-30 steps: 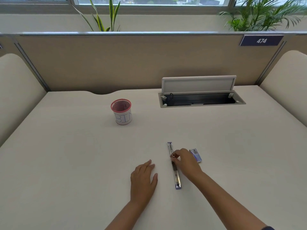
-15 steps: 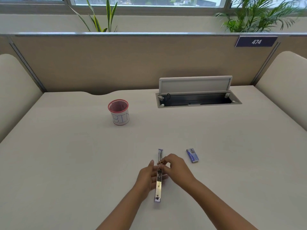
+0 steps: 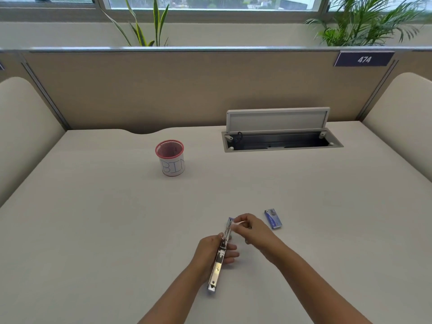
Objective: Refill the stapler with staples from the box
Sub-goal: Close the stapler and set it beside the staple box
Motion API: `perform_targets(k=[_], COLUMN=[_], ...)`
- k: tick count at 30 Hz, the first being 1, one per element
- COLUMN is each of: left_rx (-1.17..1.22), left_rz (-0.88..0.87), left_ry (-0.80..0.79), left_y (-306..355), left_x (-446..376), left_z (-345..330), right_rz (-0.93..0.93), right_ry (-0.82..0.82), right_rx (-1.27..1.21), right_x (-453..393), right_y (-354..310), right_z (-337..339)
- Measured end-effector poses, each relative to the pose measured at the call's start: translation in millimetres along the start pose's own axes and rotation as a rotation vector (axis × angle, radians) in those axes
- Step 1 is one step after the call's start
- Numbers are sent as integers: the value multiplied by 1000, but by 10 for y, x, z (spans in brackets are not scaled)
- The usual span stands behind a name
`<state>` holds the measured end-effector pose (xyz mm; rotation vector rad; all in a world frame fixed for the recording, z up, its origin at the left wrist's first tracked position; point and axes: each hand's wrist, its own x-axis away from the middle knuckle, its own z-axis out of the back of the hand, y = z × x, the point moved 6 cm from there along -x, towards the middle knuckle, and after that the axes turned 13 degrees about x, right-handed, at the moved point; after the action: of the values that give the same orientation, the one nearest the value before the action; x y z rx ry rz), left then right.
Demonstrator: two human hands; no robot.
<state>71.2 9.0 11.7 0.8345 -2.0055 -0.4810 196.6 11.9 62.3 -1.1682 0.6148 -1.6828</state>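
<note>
The stapler (image 3: pixel 218 265) is swung fully open into one long metal strip, lying near the front middle of the desk. My left hand (image 3: pixel 210 251) grips it around its hinge. My right hand (image 3: pixel 251 230) pinches a small pale strip, seemingly staples (image 3: pixel 238 223), right beside the stapler's far end. The small blue staple box (image 3: pixel 273 218) lies on the desk just right of my right hand, untouched.
A red mesh cup labelled BIN (image 3: pixel 170 157) stands at the middle left. An open cable hatch (image 3: pixel 280 139) with its raised lid sits at the back right. Padded partitions enclose the desk (image 3: pixel 93 230) on three sides.
My left hand left the desk and took hold of the stapler, which shifted left and nearer. My right hand moved from the stapler's middle to its far end.
</note>
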Motion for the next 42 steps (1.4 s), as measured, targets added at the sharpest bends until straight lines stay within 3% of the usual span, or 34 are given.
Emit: perform_targets(k=[4, 17, 32, 42], left_rx=[-44, -99, -106, -145], left_rz=[-23, -74, -60, -81], left_ry=[44, 30, 40, 17], left_y=[-3, 3, -25, -18], left_x=[3, 43, 13, 36], left_z=[15, 3, 34, 9], right_rz=[-140, -50, 6, 108], right_ry=[3, -9, 172, 238], right_rx=[-354, -432, -230, 128], right_x=[-27, 13, -21, -105], right_y=[93, 78, 103, 80], right_z=[16, 32, 39, -10])
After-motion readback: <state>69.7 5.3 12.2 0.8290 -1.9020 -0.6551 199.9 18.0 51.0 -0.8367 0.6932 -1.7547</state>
